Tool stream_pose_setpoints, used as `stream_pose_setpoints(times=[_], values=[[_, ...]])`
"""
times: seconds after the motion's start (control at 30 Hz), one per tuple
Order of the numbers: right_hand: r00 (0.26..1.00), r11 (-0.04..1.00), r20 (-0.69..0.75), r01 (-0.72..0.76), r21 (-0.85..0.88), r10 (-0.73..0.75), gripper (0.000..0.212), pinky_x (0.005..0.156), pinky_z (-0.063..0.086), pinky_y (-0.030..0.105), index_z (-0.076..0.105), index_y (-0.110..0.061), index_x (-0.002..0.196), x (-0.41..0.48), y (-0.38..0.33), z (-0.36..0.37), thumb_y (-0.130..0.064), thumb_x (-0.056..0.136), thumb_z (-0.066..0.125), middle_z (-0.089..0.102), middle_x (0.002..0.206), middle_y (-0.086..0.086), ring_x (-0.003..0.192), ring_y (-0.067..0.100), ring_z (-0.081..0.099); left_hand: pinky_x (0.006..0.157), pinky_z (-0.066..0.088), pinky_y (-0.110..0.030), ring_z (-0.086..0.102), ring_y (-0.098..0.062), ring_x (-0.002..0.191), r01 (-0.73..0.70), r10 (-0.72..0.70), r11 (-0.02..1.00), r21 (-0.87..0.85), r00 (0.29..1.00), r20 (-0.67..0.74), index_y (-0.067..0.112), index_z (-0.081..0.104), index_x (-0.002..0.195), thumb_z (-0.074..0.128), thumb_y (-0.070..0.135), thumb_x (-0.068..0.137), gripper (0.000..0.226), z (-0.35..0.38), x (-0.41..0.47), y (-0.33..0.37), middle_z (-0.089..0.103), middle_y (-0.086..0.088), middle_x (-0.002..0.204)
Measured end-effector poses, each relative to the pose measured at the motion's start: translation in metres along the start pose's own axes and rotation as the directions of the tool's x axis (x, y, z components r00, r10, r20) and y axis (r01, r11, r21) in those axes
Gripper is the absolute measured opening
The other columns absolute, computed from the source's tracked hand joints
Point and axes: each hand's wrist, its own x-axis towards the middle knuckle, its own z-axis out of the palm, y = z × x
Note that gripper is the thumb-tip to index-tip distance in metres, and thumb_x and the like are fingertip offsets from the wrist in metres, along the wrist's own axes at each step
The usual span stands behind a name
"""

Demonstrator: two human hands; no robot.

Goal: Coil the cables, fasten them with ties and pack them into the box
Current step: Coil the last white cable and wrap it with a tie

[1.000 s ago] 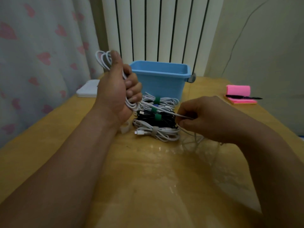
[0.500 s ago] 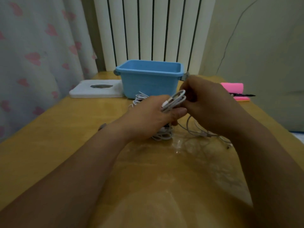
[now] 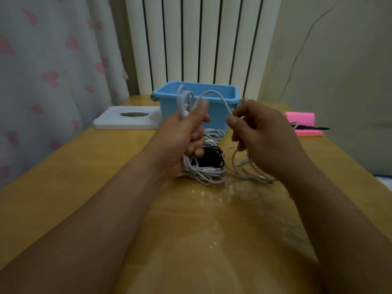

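- Left the white lid (image 3: 127, 120) lying flat at the far left edge of the table (image 3: 63, 177), just beside the blue box (image 3: 197, 102), the same as in both earlier frames.
- Kept the blue box at the far edge, before the radiator (image 3: 201, 39), with nothing shifted there.
- Gripped the wound part of the white cable (image 3: 184, 100) in the left hand (image 3: 182, 136), fingers curled round it and thumb up, with the loops standing above the fist in front of the box's near wall. Held this hand low and against the other one half a second ago; raised and separated since.
- Covered part of the tied coils on the table's middle with that fist: a white bundle (image 3: 203, 175) nearest, a black bundle (image 3: 212, 158) behind it and touching it, and more white coils just short of the box. Showed green ties a second ago; hid them now behind the hand.
- Drew a free arc of the same cable from the fist across to the right, where half a second ago there was no gap to span.
- Pinched that strand between thumb and forefinger of the right hand (image 3: 265, 132), the other fingers curled, with loose loops (image 3: 244, 168) trailing below it onto the table.
- Left the pink notepad (image 3: 301, 118) and black pen (image 3: 316, 128) at the far right edge, unmoved.
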Motion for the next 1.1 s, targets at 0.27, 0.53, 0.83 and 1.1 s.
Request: stream_pose_setpoints(times=[0.27,0.53,0.83,1.1], values=[[0.995,0.995,0.031,0.096,-0.014,-0.095,0.007,0.067,0.055,0.021,0.065,-0.025,0.111,-0.014,-0.017,0.032,-0.025,0.105,0.062,0.071,0.091,-0.011,0.080,0.003,0.067,0.105,0.056,-0.059,0.075,-0.035,0.112,0.044,-0.042,0.997,0.063,0.999,-0.032,0.016,0.071,0.127,0.058,0.059,0.104,0.050,0.021,-0.005,-0.013,0.079,-0.012,0.116],[0.995,0.998,0.075,0.063,-0.030,-0.061,0.014,0.076,0.053,0.013,0.059,-0.029,0.109,-0.011,-0.017,0.021,-0.021,0.102,0.067,0.066,0.104,-0.017,0.097,-0.004,0.064,0.084,0.063,-0.045,0.074,-0.028,0.084,-0.071,-0.018,0.909,-0.411,0.978,-0.210,0.005,0.067,0.096,0.049,0.038,0.113,0.041,0.015,-0.002,0.000,0.074,-0.015,0.089],[0.981,0.982,0.196,0.046,-0.181,-0.009,0.012,0.068,0.047,0.018,0.067,-0.034,0.108,-0.007,-0.006,0.007,-0.031,0.098,0.073,0.068,0.095,-0.016,0.087,-0.001,0.063,0.048,0.045,-0.025,0.038,-0.010,0.048,-0.203,0.017,0.781,-0.590,0.952,-0.305,0.021,0.056,0.078,0.049,0.049,0.112,0.045,-0.034,0.011,0.017,0.038,0.006,0.059],[0.978,0.975,0.207,0.050,-0.219,-0.003,0.010,0.077,0.053,0.025,0.070,-0.035,0.107,-0.002,0.001,-0.008,-0.035,0.098,0.073,0.070,0.096,-0.018,0.091,-0.002,0.065,0.045,0.035,-0.023,0.041,-0.009,0.052,-0.016,0.028,0.947,0.321,0.999,-0.032,0.012,0.067,0.111,0.059,0.047,0.107,0.036,-0.016,0.000,0.010,0.055,0.002,0.071]])
